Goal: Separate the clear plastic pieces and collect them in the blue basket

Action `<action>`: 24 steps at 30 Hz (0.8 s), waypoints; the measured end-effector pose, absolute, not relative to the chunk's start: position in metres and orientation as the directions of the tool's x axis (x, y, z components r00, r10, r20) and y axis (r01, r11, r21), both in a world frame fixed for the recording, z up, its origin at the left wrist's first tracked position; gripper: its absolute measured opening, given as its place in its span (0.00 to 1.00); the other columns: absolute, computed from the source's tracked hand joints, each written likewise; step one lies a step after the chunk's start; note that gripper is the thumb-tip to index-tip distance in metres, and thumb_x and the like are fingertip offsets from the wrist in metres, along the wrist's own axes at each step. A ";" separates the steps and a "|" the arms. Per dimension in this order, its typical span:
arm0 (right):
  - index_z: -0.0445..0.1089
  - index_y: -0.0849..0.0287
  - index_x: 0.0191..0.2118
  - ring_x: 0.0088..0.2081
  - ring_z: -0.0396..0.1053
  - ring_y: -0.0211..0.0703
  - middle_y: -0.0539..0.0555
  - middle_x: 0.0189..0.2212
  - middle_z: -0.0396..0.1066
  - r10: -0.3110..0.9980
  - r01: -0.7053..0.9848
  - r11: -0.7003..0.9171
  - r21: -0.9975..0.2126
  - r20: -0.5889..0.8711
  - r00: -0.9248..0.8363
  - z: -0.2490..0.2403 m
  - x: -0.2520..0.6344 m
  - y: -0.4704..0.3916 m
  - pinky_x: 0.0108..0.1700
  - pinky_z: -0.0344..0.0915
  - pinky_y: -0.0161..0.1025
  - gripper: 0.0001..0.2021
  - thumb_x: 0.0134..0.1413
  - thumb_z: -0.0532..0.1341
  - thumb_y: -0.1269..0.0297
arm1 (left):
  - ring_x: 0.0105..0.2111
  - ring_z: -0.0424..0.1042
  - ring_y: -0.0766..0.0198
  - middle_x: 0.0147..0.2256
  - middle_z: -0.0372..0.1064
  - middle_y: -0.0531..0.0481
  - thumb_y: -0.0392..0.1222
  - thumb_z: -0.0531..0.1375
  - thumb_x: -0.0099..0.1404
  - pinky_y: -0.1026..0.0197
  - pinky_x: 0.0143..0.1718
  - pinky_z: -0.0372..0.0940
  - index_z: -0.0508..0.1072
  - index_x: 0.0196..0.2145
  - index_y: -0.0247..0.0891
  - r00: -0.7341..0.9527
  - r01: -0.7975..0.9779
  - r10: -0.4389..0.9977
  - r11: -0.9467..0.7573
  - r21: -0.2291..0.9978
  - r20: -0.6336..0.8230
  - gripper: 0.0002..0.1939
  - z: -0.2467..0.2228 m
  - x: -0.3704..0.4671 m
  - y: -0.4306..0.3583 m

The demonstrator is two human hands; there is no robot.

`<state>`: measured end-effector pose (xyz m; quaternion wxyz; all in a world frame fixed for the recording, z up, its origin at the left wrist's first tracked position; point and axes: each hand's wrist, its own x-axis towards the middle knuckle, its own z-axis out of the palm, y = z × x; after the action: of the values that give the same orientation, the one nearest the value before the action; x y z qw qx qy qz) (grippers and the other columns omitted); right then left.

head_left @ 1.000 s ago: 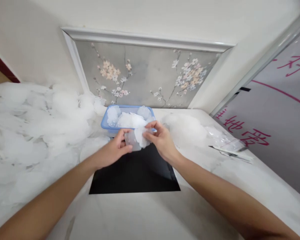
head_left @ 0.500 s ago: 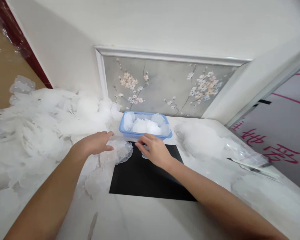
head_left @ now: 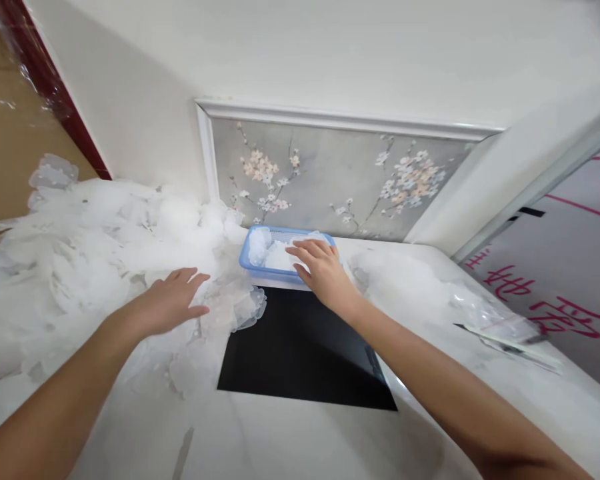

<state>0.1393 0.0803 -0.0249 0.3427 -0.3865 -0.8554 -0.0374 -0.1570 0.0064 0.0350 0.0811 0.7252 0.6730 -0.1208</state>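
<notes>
My left hand (head_left: 173, 303) hovers over the near edge of a big heap of translucent white scalloped pieces (head_left: 100, 247). Its fingers are spread and it holds nothing. My right hand (head_left: 325, 270) is over the right part of a blue plastic basket (head_left: 244, 257), fingers apart, with nothing visibly gripped. Inside the basket lie several similar white pieces (head_left: 260, 245); those to the right are partly hidden by my hand. Below the basket is a flat black sheet (head_left: 300, 353), and a few scalloped pieces (head_left: 250, 308) overlap its upper left corner.
A second pile of white pieces (head_left: 405, 277) lies to the right of the basket. Beside it are clear plastic wrapping (head_left: 485, 310) and a thin dark-tipped tool (head_left: 505, 347). Behind the basket stands a wall with a framed floral panel (head_left: 340, 177). Cardboard (head_left: 10, 133) is at the far left.
My right hand has moved from above the black sheet up over the basket, and the translucent piece under it has left the sheet. My left hand has drawn back leftward, its fingers spreading.
</notes>
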 end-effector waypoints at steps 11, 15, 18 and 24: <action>0.63 0.46 0.63 0.60 0.58 0.70 0.60 0.65 0.60 0.617 0.526 0.778 -0.344 0.257 -0.744 -0.082 0.031 0.050 0.55 0.57 0.66 0.30 0.57 0.65 0.49 | 0.63 0.54 0.31 0.67 0.54 0.36 0.56 0.55 0.67 0.30 0.51 0.58 0.60 0.67 0.44 -0.045 0.988 0.995 0.059 -0.145 0.093 0.33 -0.057 -0.146 -0.069; 0.73 0.58 0.50 0.48 0.69 0.50 0.61 0.49 0.72 0.517 0.389 0.845 -0.366 0.374 -0.770 -0.077 0.019 0.062 0.53 0.64 0.49 0.13 0.59 0.63 0.70 | 0.48 0.69 0.44 0.50 0.74 0.38 0.45 0.54 0.69 0.47 0.43 0.66 0.70 0.59 0.39 0.109 0.988 0.971 -0.082 -0.133 0.214 0.23 -0.052 -0.150 -0.049; 0.74 0.60 0.47 0.46 0.70 0.48 0.60 0.45 0.72 0.485 0.365 0.867 -0.340 0.405 -0.775 -0.066 0.041 0.061 0.51 0.66 0.44 0.12 0.56 0.64 0.74 | 0.43 0.71 0.52 0.41 0.75 0.42 0.38 0.50 0.71 0.57 0.34 0.66 0.75 0.51 0.40 0.207 0.975 0.942 -0.177 -0.133 0.263 0.17 -0.050 -0.141 -0.036; 0.72 0.56 0.54 0.53 0.65 0.58 0.63 0.55 0.67 0.592 0.519 0.800 -0.301 0.257 -0.764 -0.057 0.134 0.038 0.56 0.63 0.57 0.21 0.54 0.68 0.69 | 0.50 0.69 0.48 0.47 0.73 0.41 0.30 0.54 0.64 0.47 0.49 0.63 0.75 0.47 0.41 0.382 0.923 0.908 -0.365 -0.125 0.173 0.16 -0.043 -0.089 -0.018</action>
<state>0.1341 0.0381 -0.0573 0.1715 -0.2975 -0.9331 0.1067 -0.0888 -0.0179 -0.0428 -0.1010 0.8253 0.5544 0.0371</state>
